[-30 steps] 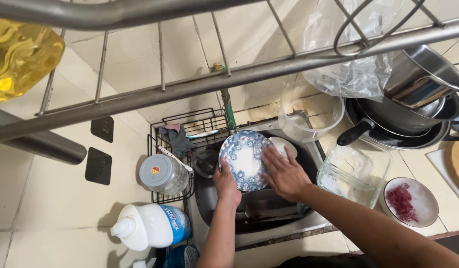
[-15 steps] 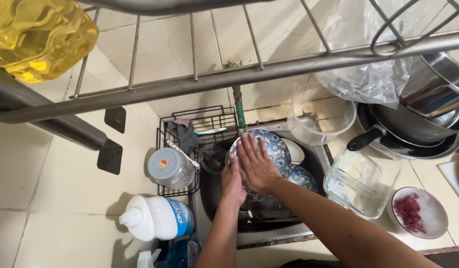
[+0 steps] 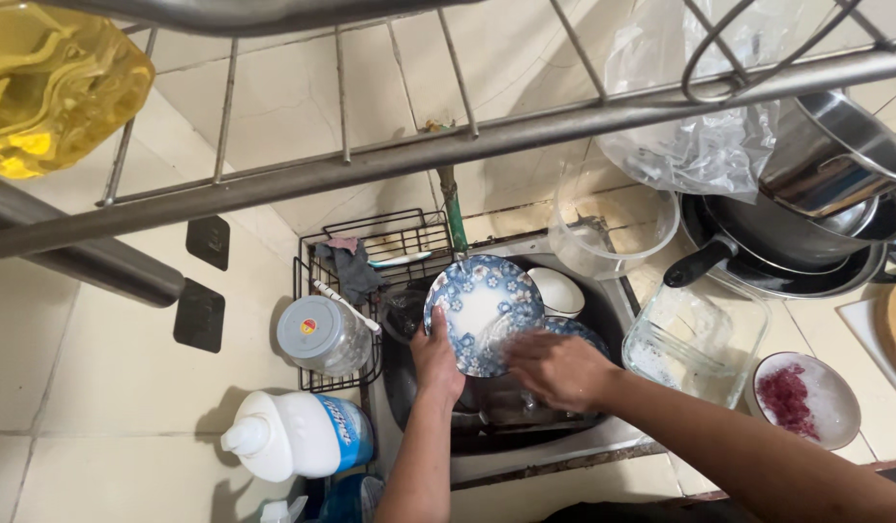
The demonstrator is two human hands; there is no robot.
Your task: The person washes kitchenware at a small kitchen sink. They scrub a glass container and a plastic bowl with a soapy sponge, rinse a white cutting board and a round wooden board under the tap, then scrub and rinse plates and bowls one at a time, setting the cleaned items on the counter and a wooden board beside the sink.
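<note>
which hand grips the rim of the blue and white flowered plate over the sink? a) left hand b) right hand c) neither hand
a: the left hand clasps the lower left rim of the blue and white flowered plate, while the right hand lies against its lower right face.

tiled counter (image 3: 99, 378) (jug (image 3: 293, 436), dish (image 3: 806, 397))

My right hand (image 3: 556, 368) blurs at the fingertips and covers the near right edge of the blue patterned plate (image 3: 479, 310). The sink (image 3: 525, 431) bottom hides under the dishes. The yellow bottle (image 3: 51, 87) is cut off at the far left, the pans (image 3: 806, 242) at the right edge.
</note>
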